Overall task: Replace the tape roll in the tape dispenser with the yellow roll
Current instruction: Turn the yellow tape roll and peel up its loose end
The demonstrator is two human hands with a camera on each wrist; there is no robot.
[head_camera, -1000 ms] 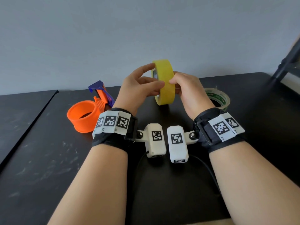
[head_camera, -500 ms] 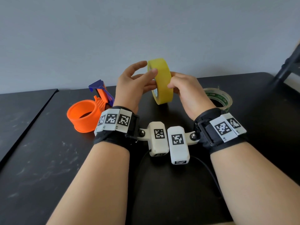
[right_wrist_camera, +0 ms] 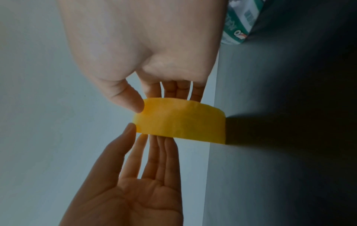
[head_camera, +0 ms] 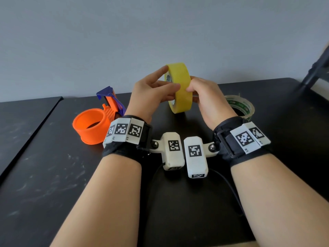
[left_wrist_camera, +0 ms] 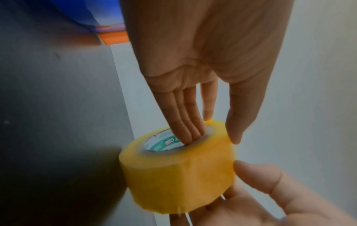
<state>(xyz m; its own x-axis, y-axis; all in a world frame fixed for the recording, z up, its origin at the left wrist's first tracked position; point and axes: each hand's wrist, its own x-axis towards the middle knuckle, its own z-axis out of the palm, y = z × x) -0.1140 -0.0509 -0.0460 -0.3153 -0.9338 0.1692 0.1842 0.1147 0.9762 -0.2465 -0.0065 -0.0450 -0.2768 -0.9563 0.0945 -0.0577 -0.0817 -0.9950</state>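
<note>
Yellow roll (head_camera: pixel 180 87) held upright above the table (head_camera: pixel 53 175), left hand (head_camera: pixel 151 93) fingers inside the core, right hand (head_camera: pixel 204 97) pinching the rim. Tape dispenser (head_camera: pixel 99 122) sits well left. Risk: light fingertip hold, roll could slip or tape end restick.

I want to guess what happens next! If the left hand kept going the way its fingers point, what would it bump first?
Its fingers already poke into the yellow tape roll's core. Going straight on, the left hand would probably meet the right hand behind the roll, though depth is unclear.
</note>
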